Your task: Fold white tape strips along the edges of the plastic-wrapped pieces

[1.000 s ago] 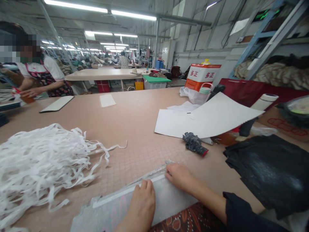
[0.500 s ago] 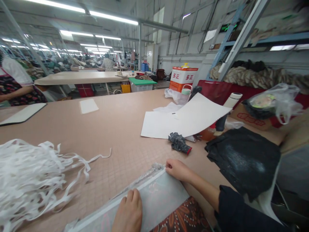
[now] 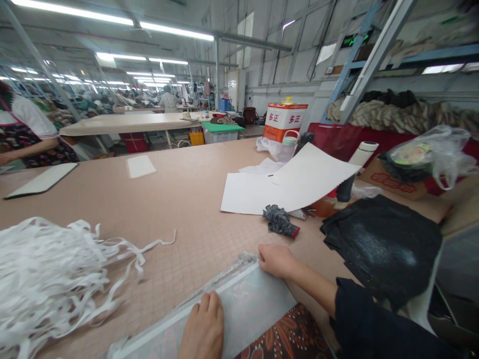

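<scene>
A pale grey, sheer fabric piece (image 3: 249,304) lies at the front of the table, with a white strip (image 3: 175,309) running along its far edge. My left hand (image 3: 205,324) bears down on this strip, fingers bent and close together, thumb hidden. At the strip's far right end, my right hand (image 3: 276,260) is closed in a pinch on the fabric's corner. Brown patterned cloth (image 3: 290,336) shows at the near side of the grey piece. To the left sits a tangled heap of white tape (image 3: 56,279).
A grey glove (image 3: 280,221) and large white sheets (image 3: 258,192) lie beyond my right hand. Black cloth (image 3: 385,249) is on the right. A small white panel (image 3: 140,166) lies farther back. Another person (image 3: 30,129) stands at far left.
The view has shifted slightly, so things sit a little farther right. Both hands keep their places on the fabric and strip, with no clear movement.
</scene>
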Available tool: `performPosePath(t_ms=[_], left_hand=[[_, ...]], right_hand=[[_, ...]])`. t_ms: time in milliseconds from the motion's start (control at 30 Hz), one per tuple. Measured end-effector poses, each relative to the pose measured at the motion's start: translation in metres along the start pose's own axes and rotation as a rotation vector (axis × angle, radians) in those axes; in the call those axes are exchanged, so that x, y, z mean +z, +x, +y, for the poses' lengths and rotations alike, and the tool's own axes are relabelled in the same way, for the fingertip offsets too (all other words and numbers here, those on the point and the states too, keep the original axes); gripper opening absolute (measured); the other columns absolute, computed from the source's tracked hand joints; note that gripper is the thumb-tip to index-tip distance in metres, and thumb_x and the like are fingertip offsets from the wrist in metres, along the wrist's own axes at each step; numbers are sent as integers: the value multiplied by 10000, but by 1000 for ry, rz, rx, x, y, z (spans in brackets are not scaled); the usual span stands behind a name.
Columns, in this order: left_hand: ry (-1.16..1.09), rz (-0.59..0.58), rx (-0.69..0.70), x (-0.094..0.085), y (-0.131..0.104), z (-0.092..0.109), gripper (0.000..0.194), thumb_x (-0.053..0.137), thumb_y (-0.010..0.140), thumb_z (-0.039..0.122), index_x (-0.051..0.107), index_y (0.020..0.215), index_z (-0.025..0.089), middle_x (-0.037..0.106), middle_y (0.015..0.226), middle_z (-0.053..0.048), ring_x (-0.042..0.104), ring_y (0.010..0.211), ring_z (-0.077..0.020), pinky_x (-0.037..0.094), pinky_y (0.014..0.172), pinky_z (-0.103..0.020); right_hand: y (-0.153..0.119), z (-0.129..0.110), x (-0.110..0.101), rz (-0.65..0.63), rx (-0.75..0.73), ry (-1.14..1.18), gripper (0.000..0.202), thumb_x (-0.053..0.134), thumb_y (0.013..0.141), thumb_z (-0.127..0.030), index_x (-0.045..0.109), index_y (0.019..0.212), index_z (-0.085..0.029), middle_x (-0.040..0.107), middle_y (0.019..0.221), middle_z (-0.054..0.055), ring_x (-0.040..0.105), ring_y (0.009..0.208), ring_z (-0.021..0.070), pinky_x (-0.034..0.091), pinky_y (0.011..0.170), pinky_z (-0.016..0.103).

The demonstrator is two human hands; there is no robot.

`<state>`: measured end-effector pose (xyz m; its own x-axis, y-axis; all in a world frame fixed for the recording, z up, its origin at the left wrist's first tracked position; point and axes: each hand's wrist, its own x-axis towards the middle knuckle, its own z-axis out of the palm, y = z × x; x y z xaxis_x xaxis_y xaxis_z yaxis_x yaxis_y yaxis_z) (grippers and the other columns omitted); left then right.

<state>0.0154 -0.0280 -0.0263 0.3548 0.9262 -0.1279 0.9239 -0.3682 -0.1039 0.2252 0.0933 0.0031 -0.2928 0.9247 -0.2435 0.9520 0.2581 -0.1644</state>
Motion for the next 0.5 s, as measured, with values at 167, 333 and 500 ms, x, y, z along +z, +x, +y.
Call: performPosePath(t_ms=[167,333,500], left_hand=[[-2,-29,22,-6,0,3,503,308,715,-56,494,1164,73,503,1197,-150,468,1059,-259,421,848,-384],[-49,-51,-5,-3,-17,-10,512,309,725,-40,474,1194,85,486,1238,-138,448,1111,-253,413,896,-380],[-70,-117,-144,34,-87,-74,569,327,672,-42,505,1179,143,509,1234,-86,445,1136,-229,392,932,-338]], right_hand=[[-27,-43,21,224,-403,-128,170,439,795,-80,574,874,-146,594,932,110,516,876,232,366,754,348],[-47,-47,51,359,-729,-76,280,478,799,-108,514,1076,-130,570,1059,104,492,945,228,405,798,349],[-44,4,55,385,-582,38,318,399,810,-54,531,1075,-168,585,1031,90,501,965,214,410,837,345]])
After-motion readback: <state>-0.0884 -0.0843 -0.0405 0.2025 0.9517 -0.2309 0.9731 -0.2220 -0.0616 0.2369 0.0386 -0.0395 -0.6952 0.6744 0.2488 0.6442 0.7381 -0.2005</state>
